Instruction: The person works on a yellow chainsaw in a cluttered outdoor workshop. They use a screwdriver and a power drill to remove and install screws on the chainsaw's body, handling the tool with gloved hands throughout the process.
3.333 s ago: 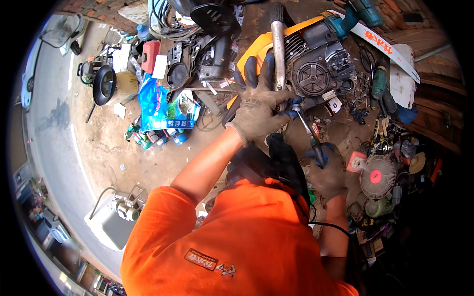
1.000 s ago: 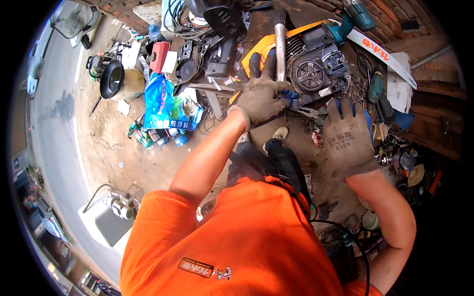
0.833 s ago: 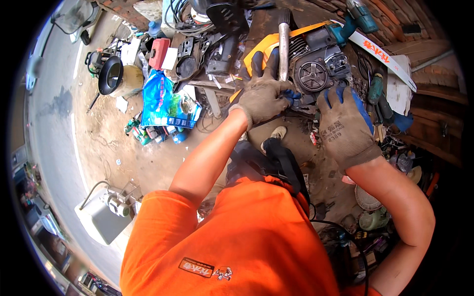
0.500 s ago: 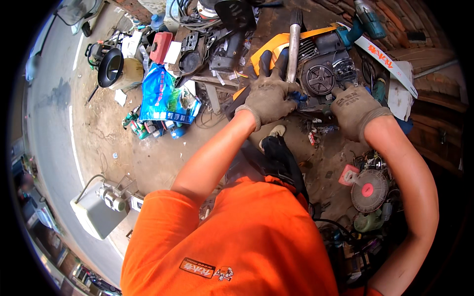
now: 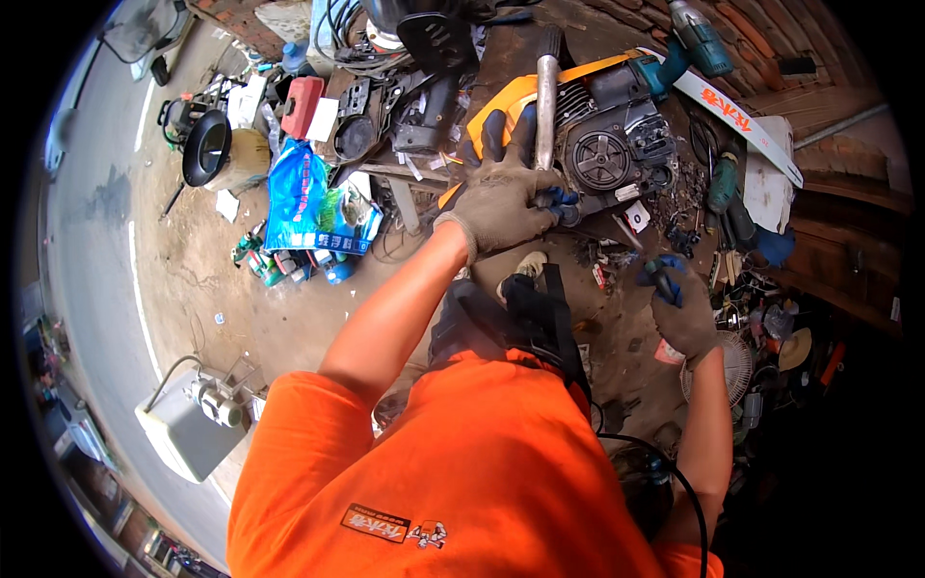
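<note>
An orange-and-black chainsaw-like machine (image 5: 602, 125) lies on the bench, a round black pulley (image 5: 599, 160) on its near face. My left hand (image 5: 501, 202), in a brown glove with dark fingertips, lies against its orange side. Those fingers are stretched and spread; the thumb reaches toward the machine's near edge. Just right of the fingers, a metal rod with a dark ribbed end (image 5: 546, 101) lies across the machine. My gloved right hand (image 5: 682, 313) is off the machine, over the ground at the right, somewhat blurred. Its fingers are curled; what they hold, if anything, I cannot make out.
A teal cordless power tool (image 5: 708, 48) and a white guide bar (image 5: 742, 120) are at the back right. Small dark parts (image 5: 679, 231) lie by the bench's near edge. A fan (image 5: 730, 371) stands below my right hand. A blue bag (image 5: 313, 207) and a bucket (image 5: 246, 159) are left.
My right hand has left the machine's right side and come down toward me, its fingers now curled. My left hand stays on the machine. The whole view has shifted slightly.
</note>
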### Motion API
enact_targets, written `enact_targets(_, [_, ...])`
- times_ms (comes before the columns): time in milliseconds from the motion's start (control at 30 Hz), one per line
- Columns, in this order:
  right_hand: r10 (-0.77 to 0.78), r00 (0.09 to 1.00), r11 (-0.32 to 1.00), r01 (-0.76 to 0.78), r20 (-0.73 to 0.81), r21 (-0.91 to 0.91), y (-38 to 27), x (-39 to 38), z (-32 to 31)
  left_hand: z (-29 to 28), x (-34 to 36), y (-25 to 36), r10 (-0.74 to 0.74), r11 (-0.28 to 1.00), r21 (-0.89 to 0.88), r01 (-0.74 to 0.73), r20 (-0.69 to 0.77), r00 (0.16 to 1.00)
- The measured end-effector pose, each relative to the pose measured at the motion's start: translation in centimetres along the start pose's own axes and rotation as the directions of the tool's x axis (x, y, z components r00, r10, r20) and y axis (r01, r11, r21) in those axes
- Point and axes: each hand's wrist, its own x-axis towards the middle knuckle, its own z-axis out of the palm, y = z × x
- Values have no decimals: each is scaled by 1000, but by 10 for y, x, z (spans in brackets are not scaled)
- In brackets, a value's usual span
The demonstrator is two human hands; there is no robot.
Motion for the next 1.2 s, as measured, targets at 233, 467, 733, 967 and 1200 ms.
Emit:
enact_targets(233, [126, 970, 961, -67, -210, 267, 61, -46, 43, 13, 5, 12, -54, 998, 9, 56, -120, 991])
enact_targets(467, [505, 715, 854, -496, -484, 160, 132, -34, -10, 13, 3, 37, -119, 989, -89, 115, -44, 992])
enact_targets(733, [261, 807, 871, -433, -530, -230, 217, 52, -80, 23, -6, 53, -68, 996, 39, 78, -222, 973])
enact_targets(967, [-271, 932, 306, 322, -242, 896, 147, -6, -45, 134, -45, 160, -189, 606, -795, -21, -170, 967])
enact_targets(1200, [-666, 692, 323, 606, -280, 727, 100, -29, 30, 189, -16, 204, -637, 636, -766, 99, -448, 627])
